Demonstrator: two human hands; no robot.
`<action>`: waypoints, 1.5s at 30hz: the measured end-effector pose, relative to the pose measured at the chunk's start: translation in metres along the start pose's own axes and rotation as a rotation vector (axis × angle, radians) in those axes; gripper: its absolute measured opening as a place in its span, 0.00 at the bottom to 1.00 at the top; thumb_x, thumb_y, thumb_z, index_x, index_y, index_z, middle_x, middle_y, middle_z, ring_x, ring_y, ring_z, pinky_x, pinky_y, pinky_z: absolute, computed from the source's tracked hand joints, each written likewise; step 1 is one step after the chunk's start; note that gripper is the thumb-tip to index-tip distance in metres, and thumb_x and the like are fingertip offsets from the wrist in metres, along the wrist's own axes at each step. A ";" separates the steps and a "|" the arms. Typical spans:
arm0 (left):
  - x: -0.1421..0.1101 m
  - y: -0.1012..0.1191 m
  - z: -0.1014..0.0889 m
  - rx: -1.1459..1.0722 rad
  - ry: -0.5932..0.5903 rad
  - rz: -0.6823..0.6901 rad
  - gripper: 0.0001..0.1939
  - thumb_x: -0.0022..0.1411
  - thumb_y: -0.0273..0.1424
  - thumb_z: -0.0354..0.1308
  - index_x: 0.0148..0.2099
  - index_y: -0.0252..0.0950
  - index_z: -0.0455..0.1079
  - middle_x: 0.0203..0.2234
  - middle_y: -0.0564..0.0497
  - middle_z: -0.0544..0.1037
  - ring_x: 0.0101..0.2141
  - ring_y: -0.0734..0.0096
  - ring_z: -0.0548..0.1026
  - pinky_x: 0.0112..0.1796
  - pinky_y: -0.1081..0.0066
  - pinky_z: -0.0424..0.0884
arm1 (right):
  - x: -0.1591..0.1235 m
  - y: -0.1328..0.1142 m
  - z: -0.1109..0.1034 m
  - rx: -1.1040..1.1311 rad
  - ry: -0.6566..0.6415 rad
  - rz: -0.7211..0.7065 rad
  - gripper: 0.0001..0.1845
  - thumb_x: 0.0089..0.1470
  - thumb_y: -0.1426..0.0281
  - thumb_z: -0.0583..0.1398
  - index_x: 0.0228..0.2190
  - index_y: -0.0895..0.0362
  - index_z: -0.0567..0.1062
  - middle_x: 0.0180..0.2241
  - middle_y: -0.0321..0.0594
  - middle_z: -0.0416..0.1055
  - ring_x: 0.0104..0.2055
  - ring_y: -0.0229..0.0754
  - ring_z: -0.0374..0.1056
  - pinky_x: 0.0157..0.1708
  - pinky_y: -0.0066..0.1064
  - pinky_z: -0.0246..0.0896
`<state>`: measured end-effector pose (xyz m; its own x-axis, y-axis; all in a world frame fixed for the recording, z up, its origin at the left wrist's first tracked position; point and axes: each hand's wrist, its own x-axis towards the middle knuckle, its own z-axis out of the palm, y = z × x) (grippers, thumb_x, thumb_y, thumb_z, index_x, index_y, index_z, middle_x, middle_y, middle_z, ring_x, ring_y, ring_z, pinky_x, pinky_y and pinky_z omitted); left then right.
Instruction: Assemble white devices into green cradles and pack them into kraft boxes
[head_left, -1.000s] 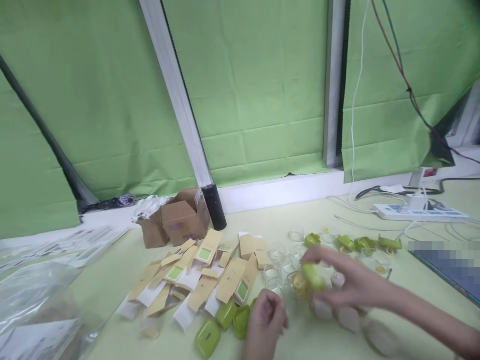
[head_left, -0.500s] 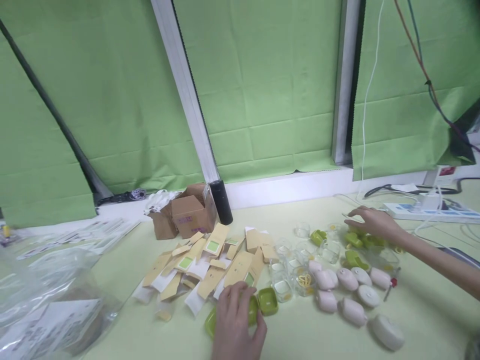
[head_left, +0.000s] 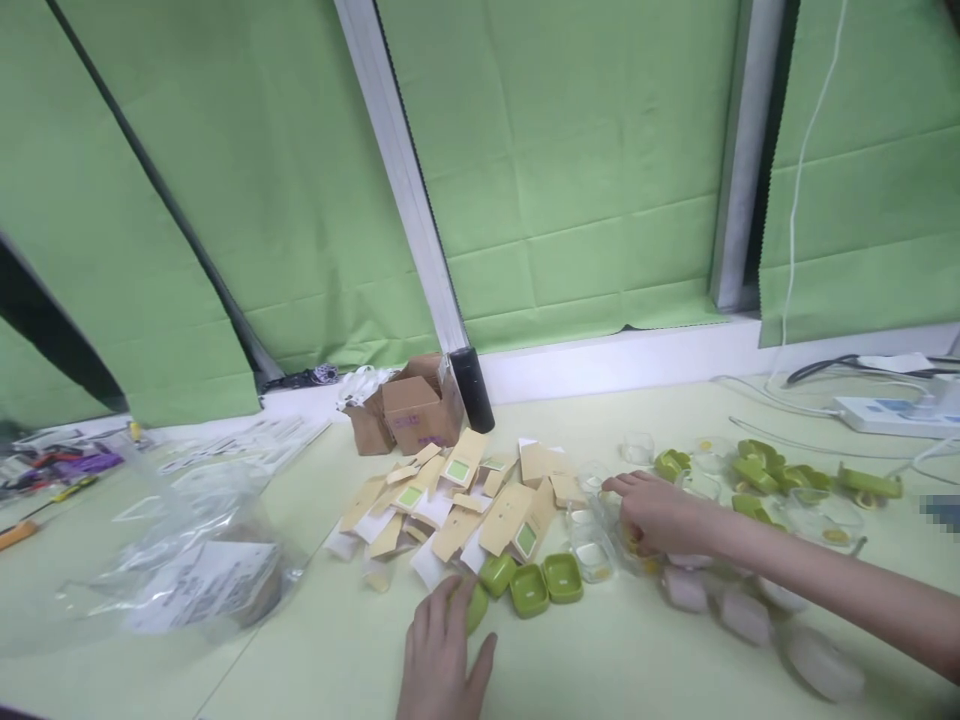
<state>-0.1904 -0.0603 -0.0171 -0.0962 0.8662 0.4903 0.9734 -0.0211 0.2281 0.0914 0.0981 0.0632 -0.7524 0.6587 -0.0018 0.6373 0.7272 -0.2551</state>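
My left hand [head_left: 444, 650] curves around a small green square case [head_left: 475, 608] on the table, fingers over its far side and thumb in front. Beside it lie another green case [head_left: 496, 575] and two open green trays [head_left: 529, 590]. My right hand [head_left: 660, 512] reaches down among clear plastic cases [head_left: 592, 558], its fingers bent and closed over a spot where yellow loops lay. What those fingertips hold is hidden. Pale pink and white rounded cases [head_left: 744, 612] lie under and in front of the right forearm, partly blurred.
Tan and white cards [head_left: 454, 500] are heaped left of centre. Behind them stand a cardboard box [head_left: 421, 412] and a black cylinder [head_left: 472, 390]. A clear plastic bag [head_left: 217, 560] lies left. Green open pieces [head_left: 780, 470] and a power strip [head_left: 885, 415] sit right.
My right hand has moved left and nearer, from the green pieces to the clear cases. My left hand has shifted off two green trays onto another green case. The view has turned left.
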 end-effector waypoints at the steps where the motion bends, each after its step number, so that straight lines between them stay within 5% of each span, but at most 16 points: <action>1: 0.000 -0.003 0.001 -0.027 0.008 -0.005 0.21 0.59 0.29 0.47 0.54 0.37 0.65 0.47 0.42 0.72 0.46 0.56 0.69 0.45 0.56 0.68 | -0.001 0.001 -0.001 0.014 0.011 -0.004 0.08 0.34 0.82 0.63 0.13 0.58 0.75 0.44 0.48 0.71 0.47 0.56 0.65 0.45 0.43 0.57; 7: -0.002 -0.012 -0.011 -0.172 0.046 -0.042 0.15 0.58 0.32 0.51 0.46 0.38 0.71 0.42 0.43 0.75 0.41 0.55 0.73 0.43 0.54 0.71 | -0.029 0.003 -0.024 0.162 0.150 0.045 0.09 0.55 0.71 0.54 0.29 0.56 0.75 0.36 0.42 0.73 0.37 0.46 0.69 0.36 0.37 0.64; 12: 0.009 0.035 -0.034 -0.804 0.223 -0.286 0.16 0.53 0.38 0.59 0.44 0.39 0.72 0.44 0.44 0.75 0.45 0.56 0.72 0.43 0.62 0.71 | -0.054 -0.012 -0.044 0.756 0.316 0.102 0.19 0.56 0.57 0.57 0.44 0.55 0.72 0.33 0.40 0.75 0.34 0.42 0.71 0.37 0.34 0.67; 15: 0.039 0.078 -0.040 -1.417 0.063 -0.516 0.21 0.51 0.39 0.62 0.46 0.35 0.72 0.45 0.42 0.76 0.47 0.55 0.72 0.44 0.63 0.70 | -0.060 -0.024 -0.048 1.081 0.350 0.156 0.21 0.50 0.55 0.62 0.41 0.56 0.76 0.33 0.42 0.76 0.36 0.44 0.72 0.40 0.36 0.67; 17: 0.063 0.103 -0.033 -1.788 -0.117 -0.543 0.19 0.52 0.36 0.63 0.45 0.33 0.73 0.45 0.42 0.77 0.46 0.58 0.73 0.45 0.64 0.69 | -0.061 -0.030 -0.048 1.209 0.362 0.179 0.21 0.47 0.55 0.64 0.37 0.57 0.76 0.31 0.41 0.76 0.35 0.44 0.73 0.40 0.36 0.67; 21: 0.090 0.132 0.000 -2.176 -0.358 -0.656 0.09 0.56 0.31 0.60 0.39 0.33 0.76 0.37 0.47 0.79 0.40 0.63 0.76 0.44 0.67 0.69 | -0.059 -0.030 -0.042 1.184 0.431 0.150 0.20 0.44 0.54 0.66 0.31 0.57 0.73 0.28 0.38 0.73 0.32 0.41 0.71 0.34 0.33 0.67; 24: 0.087 0.139 0.023 -2.219 -0.415 -0.677 0.09 0.57 0.29 0.60 0.40 0.34 0.76 0.37 0.48 0.79 0.40 0.65 0.76 0.44 0.67 0.69 | -0.054 -0.024 -0.031 1.138 0.496 0.144 0.18 0.45 0.56 0.66 0.33 0.56 0.73 0.28 0.35 0.71 0.33 0.40 0.69 0.34 0.32 0.66; 27: 0.075 0.139 0.030 -2.151 -0.405 -0.534 0.14 0.54 0.26 0.61 0.45 0.33 0.74 0.44 0.45 0.77 0.47 0.62 0.72 0.52 0.64 0.63 | -0.047 -0.022 -0.016 1.235 0.456 0.153 0.23 0.46 0.56 0.65 0.41 0.55 0.70 0.31 0.36 0.72 0.35 0.40 0.70 0.38 0.34 0.65; 30: 0.068 0.137 0.032 -2.029 -0.363 -0.516 0.21 0.48 0.26 0.66 0.47 0.34 0.73 0.47 0.43 0.76 0.50 0.57 0.70 0.55 0.59 0.60 | -0.041 -0.026 -0.003 1.206 0.381 0.187 0.20 0.47 0.56 0.64 0.37 0.56 0.72 0.28 0.37 0.73 0.31 0.41 0.71 0.34 0.35 0.66; 35: 0.065 0.137 0.036 -1.923 -0.361 -0.547 0.25 0.44 0.29 0.70 0.47 0.37 0.74 0.47 0.43 0.76 0.50 0.54 0.71 0.54 0.57 0.61 | -0.042 -0.035 0.002 0.814 0.508 0.185 0.10 0.50 0.61 0.62 0.32 0.54 0.77 0.34 0.39 0.75 0.38 0.44 0.68 0.40 0.36 0.62; 40: 0.065 0.140 0.034 -1.895 -0.421 -0.502 0.20 0.47 0.29 0.67 0.45 0.34 0.76 0.44 0.41 0.78 0.49 0.54 0.71 0.54 0.59 0.60 | -0.046 -0.034 0.004 0.694 0.428 0.194 0.09 0.52 0.64 0.61 0.32 0.53 0.79 0.31 0.39 0.75 0.33 0.42 0.67 0.33 0.33 0.63; 45: 0.066 0.141 0.026 -1.851 -0.434 -0.486 0.15 0.50 0.29 0.65 0.42 0.34 0.77 0.41 0.43 0.80 0.47 0.58 0.73 0.54 0.60 0.60 | -0.047 -0.035 0.004 0.633 0.505 0.099 0.07 0.53 0.67 0.60 0.31 0.54 0.79 0.29 0.39 0.75 0.33 0.43 0.67 0.34 0.34 0.64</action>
<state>-0.0545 0.0064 0.0255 0.0857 0.9962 -0.0140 -0.5207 0.0568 0.8518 0.1038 0.0403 0.0681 -0.4358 0.8315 0.3444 0.3678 0.5138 -0.7751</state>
